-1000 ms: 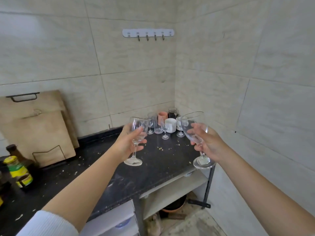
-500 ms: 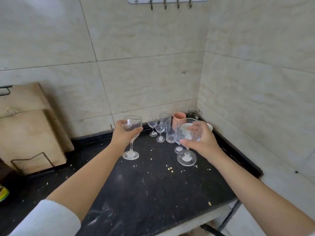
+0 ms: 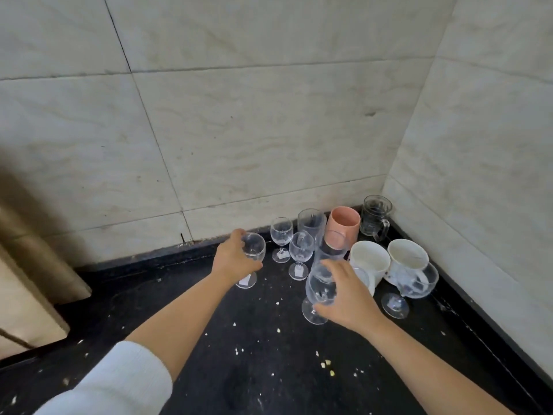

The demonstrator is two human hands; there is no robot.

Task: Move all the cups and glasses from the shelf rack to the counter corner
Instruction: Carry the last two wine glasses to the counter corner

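My left hand grips the bowl of a stemmed wine glass whose foot touches the black counter, left of the group. My right hand holds a second clear wine glass, its foot down on the counter in front of the group. In the corner stand two small stemmed glasses, a tall tumbler, a pink cup, a dark glass mug, two white mugs and a large wine glass.
Tiled walls meet at the corner behind the glasses. Wooden cutting boards lean against the wall at the left. Pale crumbs are scattered across the counter. The counter's raised black lip runs along the right wall.
The view has moved in close to the corner. Both hands have carried their glasses forward and lowered them to the counter beside the group; the right glass now stands in front of the tumbler.
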